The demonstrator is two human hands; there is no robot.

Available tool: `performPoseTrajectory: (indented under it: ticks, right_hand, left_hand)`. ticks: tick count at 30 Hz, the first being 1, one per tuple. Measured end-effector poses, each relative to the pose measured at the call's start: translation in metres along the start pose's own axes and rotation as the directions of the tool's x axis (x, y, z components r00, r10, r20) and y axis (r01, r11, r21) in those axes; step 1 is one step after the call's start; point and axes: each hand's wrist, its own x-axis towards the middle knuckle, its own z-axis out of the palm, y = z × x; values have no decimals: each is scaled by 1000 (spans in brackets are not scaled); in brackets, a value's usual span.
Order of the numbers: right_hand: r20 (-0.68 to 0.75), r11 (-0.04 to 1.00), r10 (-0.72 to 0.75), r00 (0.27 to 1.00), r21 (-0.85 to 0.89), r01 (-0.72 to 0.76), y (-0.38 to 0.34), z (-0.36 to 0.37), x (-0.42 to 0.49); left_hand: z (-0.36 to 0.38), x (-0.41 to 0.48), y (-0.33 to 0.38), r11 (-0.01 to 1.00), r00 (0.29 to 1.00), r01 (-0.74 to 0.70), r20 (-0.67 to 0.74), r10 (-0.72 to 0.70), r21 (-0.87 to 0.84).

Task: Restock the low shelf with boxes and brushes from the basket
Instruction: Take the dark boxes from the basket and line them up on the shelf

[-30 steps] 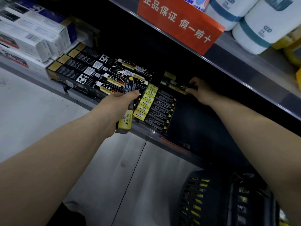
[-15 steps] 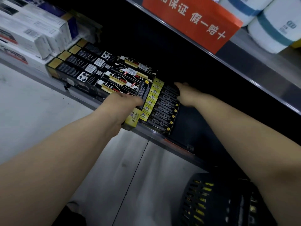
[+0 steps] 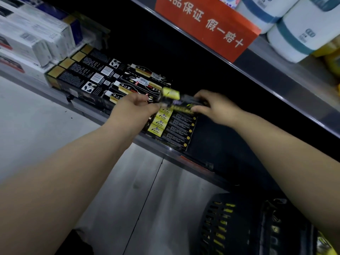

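Head view looks down at a low shelf (image 3: pixel 171 150) in a shop. Both arms reach out to it. The two hands hold one long black and yellow box (image 3: pixel 181 101) between them. The left hand (image 3: pixel 135 107) pinches the yellow end of the box with its fingers curled. The right hand (image 3: pixel 215 105) holds the dark end, with its fingers and thumb curled round it. The box is blurry. It is up in the air, just above a row of black and yellow boxes (image 3: pixel 171 128) that lie flat near the front edge of the shelf. I cannot tell if it touches them.

To the left of that row lie more black boxes with white and red pictures (image 3: pixel 137 84). Further left are black boxes with gold ends (image 3: pixel 82 71), packed side by side. Past them sit white boxes (image 3: pixel 31 41), and these are blurry too.

A black basket (image 3: pixel 239 227) with holes in its side stands on the grey floor (image 3: pixel 36 126) at the bottom right, under the right arm. Some yellow shows through the holes.

Above, a higher shelf (image 3: pixel 287 78) has a red sign (image 3: pixel 206 24) with white writing on its edge. White rolls with blue bands (image 3: pixel 298 32) stand on it.
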Motion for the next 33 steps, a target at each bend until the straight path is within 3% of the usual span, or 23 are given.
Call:
performPoseTrajectory:
  ticks: [4,9,18,23,28,33]
  right_hand:
    - [-167,947,313,935,126,-294,38,8,21]
    - [-148,883,446,883,235,-407,53,23,55]
    - [52,893,430,901,123,-433,48,54,87]
    - [199,923,385,901,-101,-372,42,41,73]
    - [191,946,320,928,-123,-301,13,-2,25]
    - [55,974,212,976,68,-215,-27,-49,-78]
  left_hand:
    - [-2,-1,-1,999,1000,2,23,-3,38]
    - [0,-1,-1,998,997,22,70,-27,62]
    - [5,-4,0,986,980,38,187,-68,160]
    - [11,-13,6,982,972,9,230,-53,187]
    - [21,-31,14,971,958,-65,288,-4,231]
    - [38,-68,28,906,896,-292,418,148,305]
